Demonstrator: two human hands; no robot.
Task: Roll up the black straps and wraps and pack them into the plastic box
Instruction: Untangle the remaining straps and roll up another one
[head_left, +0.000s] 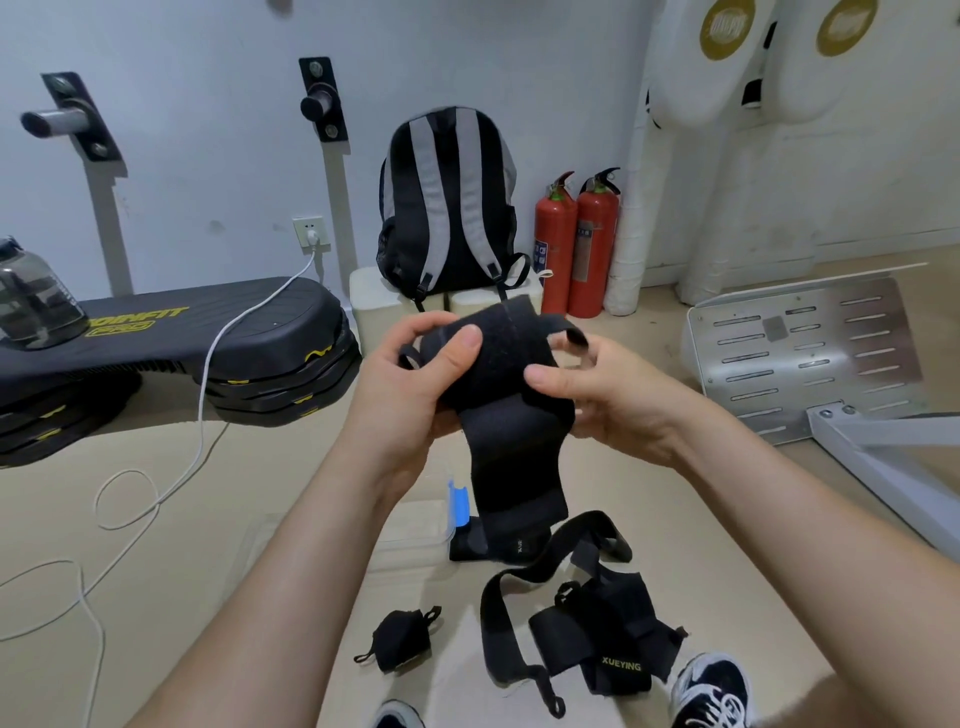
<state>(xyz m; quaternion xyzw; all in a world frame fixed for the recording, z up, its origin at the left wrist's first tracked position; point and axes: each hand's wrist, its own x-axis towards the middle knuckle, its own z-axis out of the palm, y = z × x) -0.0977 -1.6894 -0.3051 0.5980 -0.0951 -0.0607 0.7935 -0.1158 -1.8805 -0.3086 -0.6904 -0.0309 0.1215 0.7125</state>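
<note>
Gripping 1 black wrap (504, 415) with both hands, up in mid-air above the floor (260, 467). Pinching the rolled top end with the left hand (410, 384), thumb on the front; clamping the right edge with the right hand (618, 395), thumb laid across. Rolling in hand, seemingly, only partly done. Letting the unrolled tail hang straight down, long axis vertical, free end pointing at the clear plastic box (410, 540) on the floor, directly below and a touch left. Shorter reach to that box from the left hand, probably. Left to roll: the tangle of loose straps (592, 639) lower right. Rolled already, lying outside the box: 1 small bundle (397, 638).
</note>
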